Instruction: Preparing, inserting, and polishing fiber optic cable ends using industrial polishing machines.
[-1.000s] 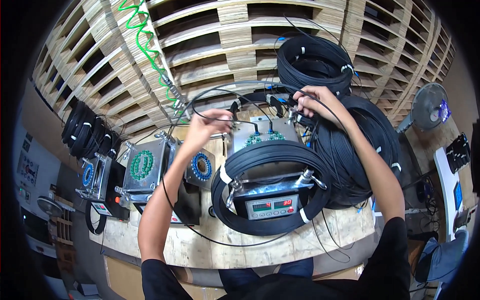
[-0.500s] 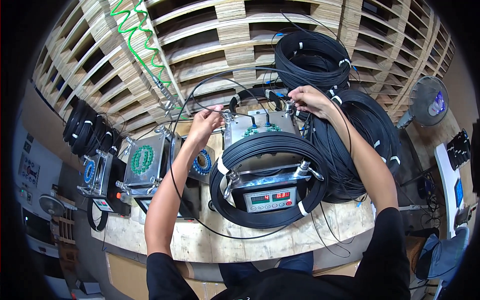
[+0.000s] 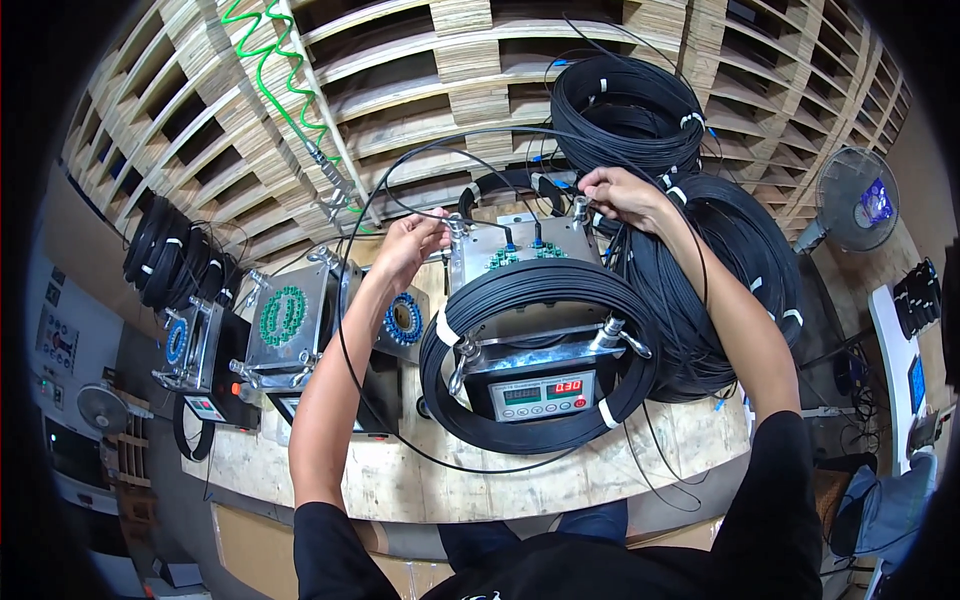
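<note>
At the middle of the bench stands a machine with a square metal plate point(image 3: 482, 240) bearing green connector holders. Two black cables with blue-ended plugs rise from the plate. My left hand point(image 3: 408, 246) is closed, its fingertips at the far left metal corner clamp point(image 3: 458, 228). Over the far right corner clamp point(image 3: 581, 211), my right hand point(image 3: 625, 197) has its thumb and fingers pinched. Both grips are partly hidden by the fingers. A coil of black cable point(image 3: 530, 432) with white ties leans round the machine's front, framing its display panel point(image 3: 544, 396).
Two similar machines point(image 3: 283, 345) point(image 3: 190, 345) stand to the left, and a blue-ringed plate point(image 3: 403, 322) beside them. Large black cable coils point(image 3: 745, 260) are piled right and behind. A green spiral air hose point(image 3: 270, 90) hangs at back left. A fan point(image 3: 855, 200) is far right.
Both hands stay at the far corner clamps with only slight shifts. The digits on the display panel have changed, its left side now darker. The view has moved slightly.
</note>
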Demonstrator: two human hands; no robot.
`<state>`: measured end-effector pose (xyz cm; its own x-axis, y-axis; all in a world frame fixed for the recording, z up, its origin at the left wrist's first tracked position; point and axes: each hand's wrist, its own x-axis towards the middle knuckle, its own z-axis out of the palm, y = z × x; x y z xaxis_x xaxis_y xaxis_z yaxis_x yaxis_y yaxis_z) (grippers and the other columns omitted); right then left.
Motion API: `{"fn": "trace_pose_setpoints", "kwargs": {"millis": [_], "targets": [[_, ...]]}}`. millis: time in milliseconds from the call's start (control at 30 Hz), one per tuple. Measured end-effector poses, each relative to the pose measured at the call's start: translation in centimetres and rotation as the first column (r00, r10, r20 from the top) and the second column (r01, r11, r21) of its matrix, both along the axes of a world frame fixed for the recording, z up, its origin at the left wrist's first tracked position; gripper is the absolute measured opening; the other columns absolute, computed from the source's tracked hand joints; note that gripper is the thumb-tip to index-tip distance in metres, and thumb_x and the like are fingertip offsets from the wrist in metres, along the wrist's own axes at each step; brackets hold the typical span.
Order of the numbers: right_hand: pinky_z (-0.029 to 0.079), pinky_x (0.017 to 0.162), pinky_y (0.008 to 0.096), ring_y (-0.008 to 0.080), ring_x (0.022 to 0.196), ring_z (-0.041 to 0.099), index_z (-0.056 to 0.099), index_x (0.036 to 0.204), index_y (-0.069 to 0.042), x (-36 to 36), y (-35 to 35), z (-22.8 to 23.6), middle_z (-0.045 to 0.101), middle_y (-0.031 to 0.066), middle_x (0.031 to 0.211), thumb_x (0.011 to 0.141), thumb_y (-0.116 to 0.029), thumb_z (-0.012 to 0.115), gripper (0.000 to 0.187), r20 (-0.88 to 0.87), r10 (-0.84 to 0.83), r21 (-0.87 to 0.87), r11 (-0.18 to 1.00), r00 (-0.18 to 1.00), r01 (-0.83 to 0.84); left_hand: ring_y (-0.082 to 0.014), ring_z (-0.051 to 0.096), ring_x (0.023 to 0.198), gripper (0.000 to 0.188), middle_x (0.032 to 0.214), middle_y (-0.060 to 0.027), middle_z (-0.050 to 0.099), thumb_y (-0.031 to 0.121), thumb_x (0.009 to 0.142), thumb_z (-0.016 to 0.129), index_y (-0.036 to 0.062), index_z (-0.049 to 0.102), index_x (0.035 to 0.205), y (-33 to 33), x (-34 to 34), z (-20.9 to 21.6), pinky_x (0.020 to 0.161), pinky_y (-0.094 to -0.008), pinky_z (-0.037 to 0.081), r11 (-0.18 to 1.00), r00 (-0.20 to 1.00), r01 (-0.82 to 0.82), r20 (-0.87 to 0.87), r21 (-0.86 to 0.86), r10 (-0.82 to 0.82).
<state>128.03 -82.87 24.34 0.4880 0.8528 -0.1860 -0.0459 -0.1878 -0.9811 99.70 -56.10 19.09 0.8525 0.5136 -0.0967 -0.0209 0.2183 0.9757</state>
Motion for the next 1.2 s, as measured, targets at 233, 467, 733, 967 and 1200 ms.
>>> {"fn": "trace_pose_setpoints", "kwargs": {"millis": [233,467,733,967,1200], "targets": [[0.049,0.062,0.0228,0.0085,0.072,0.056,0.054,0.129,-0.001,-1.9,-0.2,1.2,0.058,0.0026,0.090,0.099,-0.006,0.059,0.031,0.032,0.012,-0.052,0.999,0.999,-0.011,-0.0127,0.069,0.086,0.033,0.099,-0.0067,0.071,0.024,0.104,0.062,-0.0018,0.063,0.125,-0.2,-0.4,0.2,0.085,-0.0253,0.058,0.999,1.000,-0.003,-0.008,-0.051,0.002],[0.038,0.058,0.0207,0.0051,0.068,0.045,0.061,0.121,-0.004,0.3,0.4,-0.1,0.052,-0.0042,0.080,0.103,-0.012,0.056,0.020,0.242,0.151,-0.154,0.981,0.958,-0.116,-0.0132,0.069,0.085,0.039,0.096,-0.0067,0.070,0.033,0.103,0.064,-0.0016,0.064,0.120,-0.8,-0.2,1.0,0.083,-0.0240,0.059,0.997,1.000,0.011,0.004,-0.081,-0.011],[0.045,0.057,0.0212,0.0056,0.068,0.050,0.059,0.122,-0.001,-0.2,0.4,-0.1,0.053,-0.0003,0.084,0.108,-0.015,0.051,0.021,0.139,0.131,-0.105,0.988,0.982,-0.117,-0.0042,0.052,0.057,0.029,0.071,0.0016,0.063,0.033,0.102,0.067,0.0044,0.068,0.094,0.4,0.1,2.9,0.050,-0.0182,0.040,0.984,0.936,0.106,-0.348,0.143,-0.050],[0.048,0.060,0.0214,0.0073,0.072,0.054,0.057,0.125,0.000,-0.6,-0.3,0.4,0.055,0.0011,0.088,0.106,-0.011,0.054,0.022,0.105,0.075,-0.072,0.995,0.992,-0.067,-0.0068,0.047,0.060,0.028,0.070,0.0007,0.060,0.026,0.106,0.060,0.0009,0.066,0.098,0.3,0.6,0.8,0.055,-0.0222,0.036,0.988,0.990,0.143,-0.018,0.054,-0.142],[0.053,0.067,0.0229,0.0083,0.073,0.058,0.056,0.128,0.000,-0.5,-0.4,0.3,0.060,0.0027,0.091,0.105,-0.009,0.053,0.025,0.101,0.094,-0.059,0.994,0.990,-0.088,-0.0147,0.066,0.096,0.046,0.108,-0.0096,0.068,0.017,0.104,0.061,0.0048,0.051,0.146,-1.6,-0.8,3.5,0.091,-0.0261,0.054,0.998,0.996,0.062,0.067,-0.012,-0.061]]}}
